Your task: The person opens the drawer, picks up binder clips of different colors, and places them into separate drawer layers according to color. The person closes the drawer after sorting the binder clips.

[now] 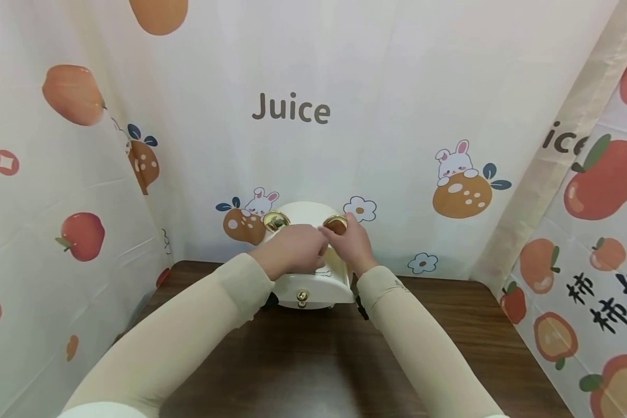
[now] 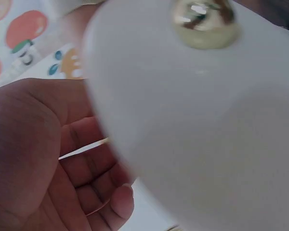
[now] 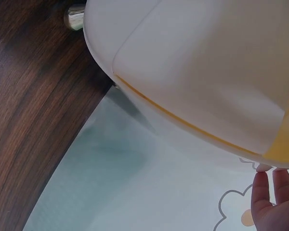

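Note:
A white rounded case (image 1: 313, 290) stands on the table, with a gold knob (image 1: 302, 296) on its front and a round gold part (image 1: 276, 221) at its upper left. My left hand (image 1: 296, 247) is over the case, its fingers curled; in the left wrist view the white front hides most fingertips. Close beside it, my right hand (image 1: 351, 241) is at the case's right side, near a second gold round part (image 1: 336, 220). In the right wrist view its fingertips (image 3: 261, 190) touch the white edge. Whether either hand pinches something is hidden.
The dark wooden table (image 1: 292, 360) reaches out in front of the case. A white curtain (image 1: 376, 145) with printed fruit, rabbits and lettering hangs close behind it and along both sides. Some black material (image 1: 363, 307) shows low at the case's right.

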`<state>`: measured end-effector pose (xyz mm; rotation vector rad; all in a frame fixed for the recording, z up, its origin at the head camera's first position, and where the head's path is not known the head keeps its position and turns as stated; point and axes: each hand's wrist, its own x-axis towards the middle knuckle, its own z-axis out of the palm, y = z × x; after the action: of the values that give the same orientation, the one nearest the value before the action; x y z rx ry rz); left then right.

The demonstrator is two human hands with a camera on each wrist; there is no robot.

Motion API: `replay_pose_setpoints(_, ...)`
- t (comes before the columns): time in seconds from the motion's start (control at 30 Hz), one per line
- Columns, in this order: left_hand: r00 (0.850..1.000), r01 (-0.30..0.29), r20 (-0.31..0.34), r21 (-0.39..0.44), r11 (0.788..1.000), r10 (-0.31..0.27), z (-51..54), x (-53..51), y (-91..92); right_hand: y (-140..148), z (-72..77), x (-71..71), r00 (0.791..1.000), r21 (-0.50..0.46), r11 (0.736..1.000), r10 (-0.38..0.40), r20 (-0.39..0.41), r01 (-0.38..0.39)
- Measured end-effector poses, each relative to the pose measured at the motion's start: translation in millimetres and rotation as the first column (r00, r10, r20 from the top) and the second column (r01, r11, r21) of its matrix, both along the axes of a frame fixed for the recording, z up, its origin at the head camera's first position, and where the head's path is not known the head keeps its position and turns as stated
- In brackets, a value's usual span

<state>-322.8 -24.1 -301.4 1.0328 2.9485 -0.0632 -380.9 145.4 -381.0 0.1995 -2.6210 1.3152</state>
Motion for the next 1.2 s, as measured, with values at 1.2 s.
replay_pose_setpoints(1.2,0.929,-0.362,0.259,0.79,0.494,0.266,-99.9,103.1,-36.3,0,0.6,-0.1,0.999,-0.026,0.999,-0.017,0.048,0.018)
